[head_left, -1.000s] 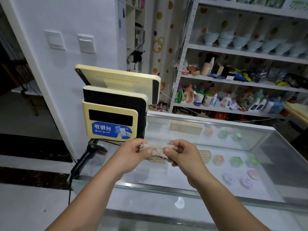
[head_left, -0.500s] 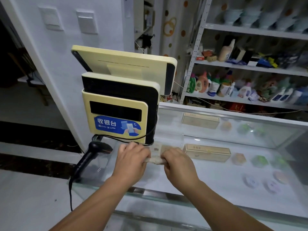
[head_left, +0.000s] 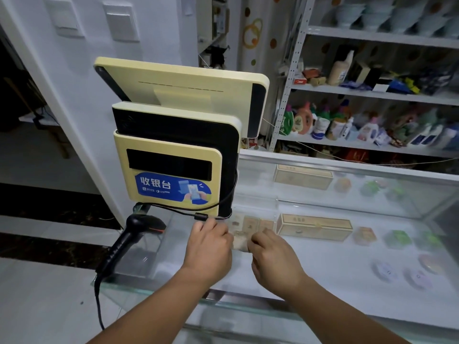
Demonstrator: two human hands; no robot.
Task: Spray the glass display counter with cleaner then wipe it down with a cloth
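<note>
Cloth (head_left: 239, 242): beige and bunched, visible only as a small wad between the two grips. The left grip (head_left: 208, 247) has its fingers curled over the wad's left end. The right grip (head_left: 270, 259) has its fingers curled on the right end. We record both as closed round the cloth, with nothing else in either. Both are knuckles-up and close together, low over the glass worktop (head_left: 323, 276). Whether the cloth actually presses on the glass we cannot tell from this view.

Just beyond the left grip stands a yellow cash register (head_left: 171, 170). Its black cable (head_left: 218, 206) loops close past the left fingertips. To the left of the left grip a black barcode scanner (head_left: 134, 234) sits at the worktop's end, handle slanting down. Beyond and to the right of the right grip, under the glass, lies a long tan carton (head_left: 314, 225). Further right we note small packets (head_left: 397, 238) in pale green and violet, too blurred to read. Well beyond both grips a metal shelf rack (head_left: 372, 91) holds bottles and boxes.
</note>
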